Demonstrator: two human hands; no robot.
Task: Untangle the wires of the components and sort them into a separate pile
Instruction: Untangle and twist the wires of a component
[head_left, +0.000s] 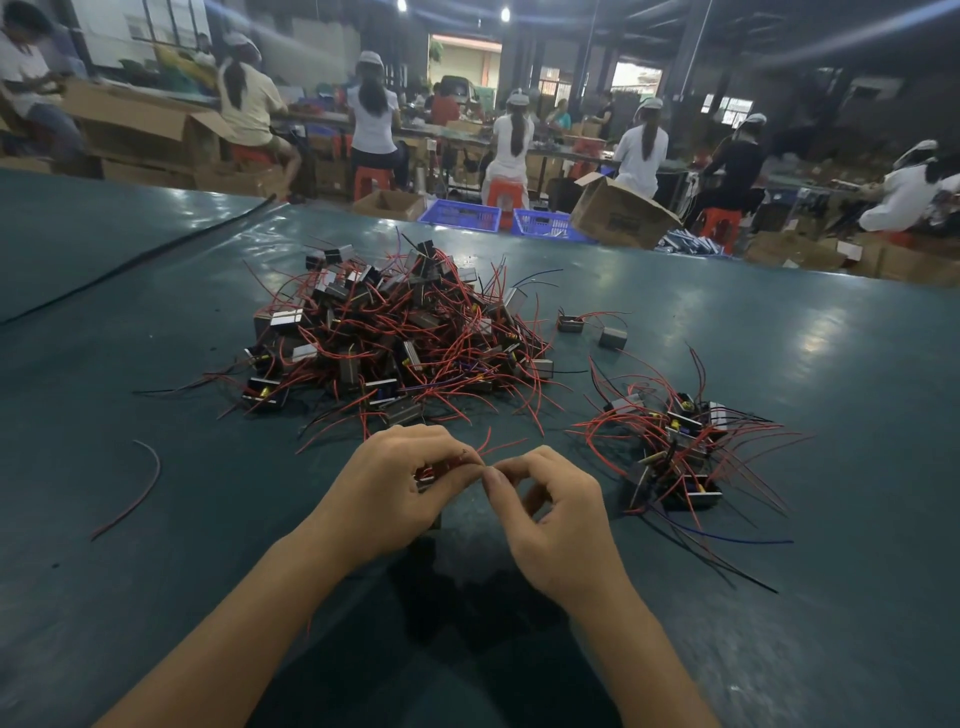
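My left hand grips one component; my right hand pinches its red wires, so I'm mid-untangle. The tangled heap lies at twelve o'clock on the surface, and the sorted pile at three. Next, I judge: free the leads, then set it there.

Reaching in from below with both bare forearms, fingertips pretty much meeting in the middle. Gripping a small part in the left hand, fingers curled round it. Pinching a red wire with the right hand, thumb against forefinger.
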